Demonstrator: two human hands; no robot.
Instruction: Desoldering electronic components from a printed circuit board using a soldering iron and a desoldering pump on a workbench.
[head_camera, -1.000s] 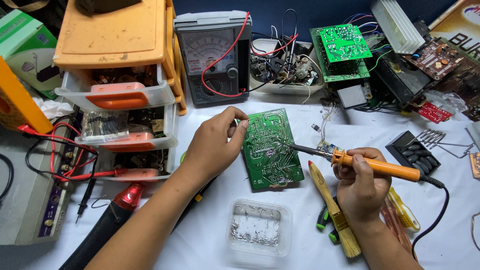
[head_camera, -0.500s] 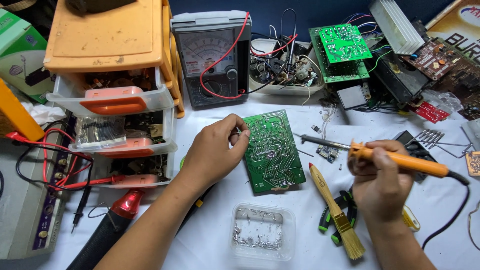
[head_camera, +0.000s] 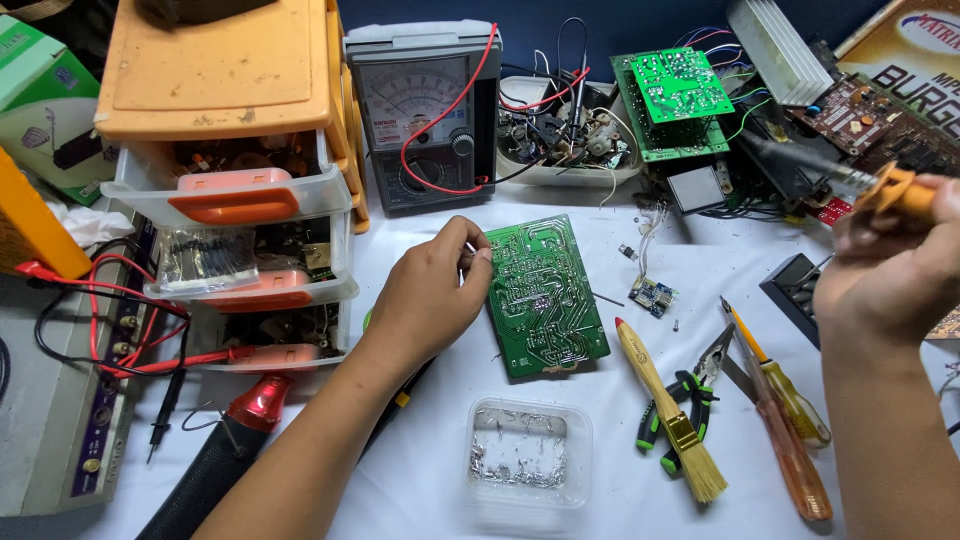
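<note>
The left hand (head_camera: 432, 300) is pinching the left edge of the green circuit board (head_camera: 546, 295), steadying it flat on the table (head_camera: 400, 480), while the right hand (head_camera: 885, 265), fist closed around the orange-handled soldering iron (head_camera: 885, 188), is holding it well right of the board.

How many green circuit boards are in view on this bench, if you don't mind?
2: one green circuit board under the left hand, another propped at the back. Others may hide among the clutter.
</note>
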